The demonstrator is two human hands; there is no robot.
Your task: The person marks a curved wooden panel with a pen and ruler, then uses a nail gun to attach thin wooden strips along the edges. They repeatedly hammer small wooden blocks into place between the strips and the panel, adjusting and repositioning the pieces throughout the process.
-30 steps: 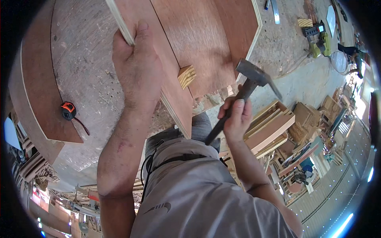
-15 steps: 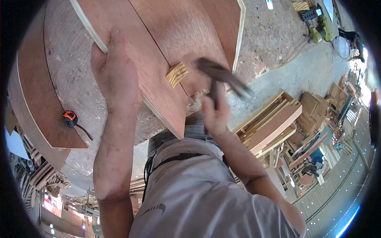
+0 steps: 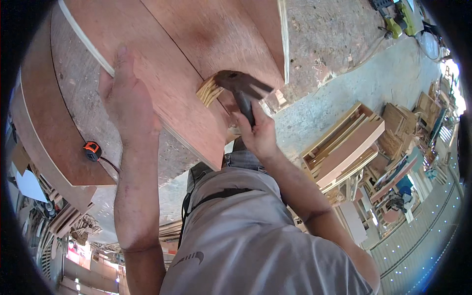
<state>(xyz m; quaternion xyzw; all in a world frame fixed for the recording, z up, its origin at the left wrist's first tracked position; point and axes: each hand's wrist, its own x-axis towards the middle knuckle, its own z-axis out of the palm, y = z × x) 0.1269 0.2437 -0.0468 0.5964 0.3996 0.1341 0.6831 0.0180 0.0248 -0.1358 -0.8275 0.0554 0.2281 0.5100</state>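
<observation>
My left hand (image 3: 129,101) grips the edge of a reddish plywood panel (image 3: 162,73), its thumb along the top face and its other fingers partly hidden under the edge. Closed round the dark handle of a claw hammer (image 3: 230,78) is my right hand (image 3: 260,132). The hammer's face meets, or nearly meets, a small striped wood block (image 3: 210,92) at the panel's far edge. Beyond that edge lies another reddish plywood surface (image 3: 216,37), with an upright piece (image 3: 273,29) at its right.
An orange and black tape measure (image 3: 92,151) rests on a curved-edge board (image 3: 73,123) at the left. Green power tools (image 3: 400,22) lie at the far right of the worn worktable (image 3: 324,44). A long wooden frame (image 3: 344,147) and stacked offcuts (image 3: 393,123) stand on the right.
The hammer has swung leftward and down to the wood block, my right hand moving with it. My left hand keeps its grip on the panel. The whole view has shifted slightly.
</observation>
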